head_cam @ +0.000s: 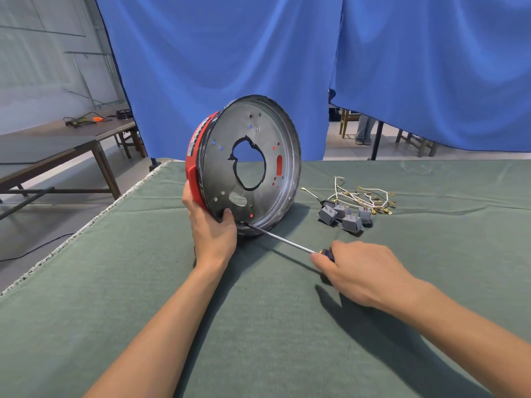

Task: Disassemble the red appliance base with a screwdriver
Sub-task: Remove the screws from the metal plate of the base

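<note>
The red appliance base (194, 168) stands on its edge on the green table, its round metal inner plate (221, 179) facing me, with a large ragged hole in the middle. My left hand (211, 225) grips the lower left rim, thumb inside the plate. My right hand (362, 271) holds the dark handle of a long screwdriver (278, 239). The screwdriver's tip rests at the plate's bottom edge, just right of my left thumb.
Several grey switch blocks (343, 218) and a bundle of white wires with brass terminals (362, 196) lie to the right of the base. The green table cover (258, 326) ends at a left edge. Blue curtains (287, 53) hang behind; other tables stand at far left.
</note>
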`<state>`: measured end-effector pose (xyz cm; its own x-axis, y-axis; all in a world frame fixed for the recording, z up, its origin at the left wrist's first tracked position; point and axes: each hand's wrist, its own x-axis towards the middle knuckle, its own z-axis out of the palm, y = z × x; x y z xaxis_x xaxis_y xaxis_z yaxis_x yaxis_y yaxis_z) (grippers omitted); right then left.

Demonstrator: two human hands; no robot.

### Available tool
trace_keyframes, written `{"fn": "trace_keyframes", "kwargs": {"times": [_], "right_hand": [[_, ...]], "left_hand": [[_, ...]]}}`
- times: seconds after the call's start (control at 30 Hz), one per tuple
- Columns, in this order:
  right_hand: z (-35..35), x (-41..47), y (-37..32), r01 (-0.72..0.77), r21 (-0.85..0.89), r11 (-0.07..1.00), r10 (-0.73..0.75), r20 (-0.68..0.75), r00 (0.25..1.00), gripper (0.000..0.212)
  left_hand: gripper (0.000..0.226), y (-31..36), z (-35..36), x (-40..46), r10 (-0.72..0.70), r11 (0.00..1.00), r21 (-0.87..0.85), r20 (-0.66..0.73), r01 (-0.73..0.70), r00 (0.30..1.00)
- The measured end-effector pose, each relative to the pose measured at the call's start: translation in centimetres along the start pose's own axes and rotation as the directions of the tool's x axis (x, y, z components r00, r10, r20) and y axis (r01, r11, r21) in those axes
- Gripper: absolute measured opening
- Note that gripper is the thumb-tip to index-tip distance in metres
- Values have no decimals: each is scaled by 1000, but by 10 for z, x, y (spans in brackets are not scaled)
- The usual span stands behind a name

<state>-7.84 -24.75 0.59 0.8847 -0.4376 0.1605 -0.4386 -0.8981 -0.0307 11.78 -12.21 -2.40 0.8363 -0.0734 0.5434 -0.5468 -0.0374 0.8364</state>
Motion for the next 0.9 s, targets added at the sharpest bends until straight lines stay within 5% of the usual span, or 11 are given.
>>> {"fn": "trace_keyframes", "kwargs": {"times": [0.17, 0.33, 0.53, 0.9], "right_hand": [[1, 1, 14, 33, 171, 985, -30, -21, 999, 32], [13, -2, 13, 4, 54, 999, 5, -165, 986, 40], [20, -2, 9, 20, 197, 980, 18, -190, 982, 37], [16, -17, -5, 2, -104, 995, -38, -347, 937, 45]], "left_hand": [[80, -3, -1, 2, -7, 1000, 0, 7, 7, 1000], [81, -1, -1, 1, -11, 1000, 0, 14, 11, 1000], [82, -1, -1, 2, -14, 1000, 2, 14, 14, 1000], [79, 0, -2, 1, -34, 999, 33, 16, 33, 999]]}}
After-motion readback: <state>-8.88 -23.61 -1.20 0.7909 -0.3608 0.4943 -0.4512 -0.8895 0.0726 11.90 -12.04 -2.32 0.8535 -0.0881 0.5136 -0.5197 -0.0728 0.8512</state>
